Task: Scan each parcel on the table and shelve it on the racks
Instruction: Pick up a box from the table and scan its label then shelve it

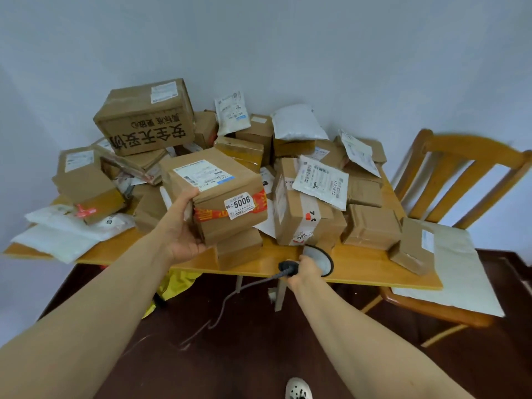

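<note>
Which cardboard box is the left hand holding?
The box with the white 88-2-5006 sticker over red tape; the left hand grips its near-left corner. It alone is held.

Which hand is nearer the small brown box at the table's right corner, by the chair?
Right. The right hand, holding the scanner, is left of the small brown box, not touching it. The left hand is farther left, gripping the 5006-labelled box.

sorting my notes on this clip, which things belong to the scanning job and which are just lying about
Job: box labelled 5006 in left hand; scanner in right hand; parcels piled on table.
Lying about: chair; white sheet on its seat; yellow item under table.
</note>
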Action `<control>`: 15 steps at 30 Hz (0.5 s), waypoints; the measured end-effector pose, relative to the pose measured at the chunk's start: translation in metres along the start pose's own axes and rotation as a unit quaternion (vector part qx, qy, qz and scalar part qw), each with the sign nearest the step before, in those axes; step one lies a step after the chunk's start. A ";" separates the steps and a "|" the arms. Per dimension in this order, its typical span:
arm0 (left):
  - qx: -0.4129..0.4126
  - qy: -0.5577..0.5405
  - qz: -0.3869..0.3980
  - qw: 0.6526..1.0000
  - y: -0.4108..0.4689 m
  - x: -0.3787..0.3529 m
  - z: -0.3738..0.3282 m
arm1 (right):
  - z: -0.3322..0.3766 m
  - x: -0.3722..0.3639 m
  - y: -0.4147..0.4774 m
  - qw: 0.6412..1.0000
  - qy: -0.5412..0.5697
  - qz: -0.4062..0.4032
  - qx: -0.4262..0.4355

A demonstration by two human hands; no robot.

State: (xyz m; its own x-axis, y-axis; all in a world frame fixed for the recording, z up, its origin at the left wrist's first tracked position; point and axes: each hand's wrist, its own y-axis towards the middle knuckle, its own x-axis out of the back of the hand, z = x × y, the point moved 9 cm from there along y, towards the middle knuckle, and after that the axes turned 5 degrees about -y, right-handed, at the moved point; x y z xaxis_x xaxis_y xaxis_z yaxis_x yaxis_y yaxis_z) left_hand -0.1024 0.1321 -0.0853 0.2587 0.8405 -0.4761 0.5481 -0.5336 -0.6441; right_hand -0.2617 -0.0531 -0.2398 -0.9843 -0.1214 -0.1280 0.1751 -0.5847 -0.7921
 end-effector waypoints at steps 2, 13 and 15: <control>-0.012 0.003 0.002 1.000 -0.006 -0.001 0.002 | 0.000 0.006 0.001 1.000 0.006 -0.005 -0.007; -0.039 -0.011 -0.041 0.998 -0.023 -0.029 0.031 | 0.039 0.033 0.010 0.987 -0.156 0.046 -0.002; -0.042 -0.010 -0.055 0.998 -0.023 -0.036 0.040 | 0.055 0.048 0.017 0.972 -0.226 0.064 -0.007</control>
State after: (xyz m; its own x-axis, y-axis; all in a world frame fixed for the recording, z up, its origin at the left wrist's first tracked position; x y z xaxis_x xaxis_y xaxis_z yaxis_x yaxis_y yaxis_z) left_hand -0.1561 0.1109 -0.0770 0.1790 0.8908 -0.4176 0.6369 -0.4284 -0.6409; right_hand -0.3048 -0.1126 -0.2269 -0.8436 -0.5350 0.0463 0.2928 -0.5305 -0.7955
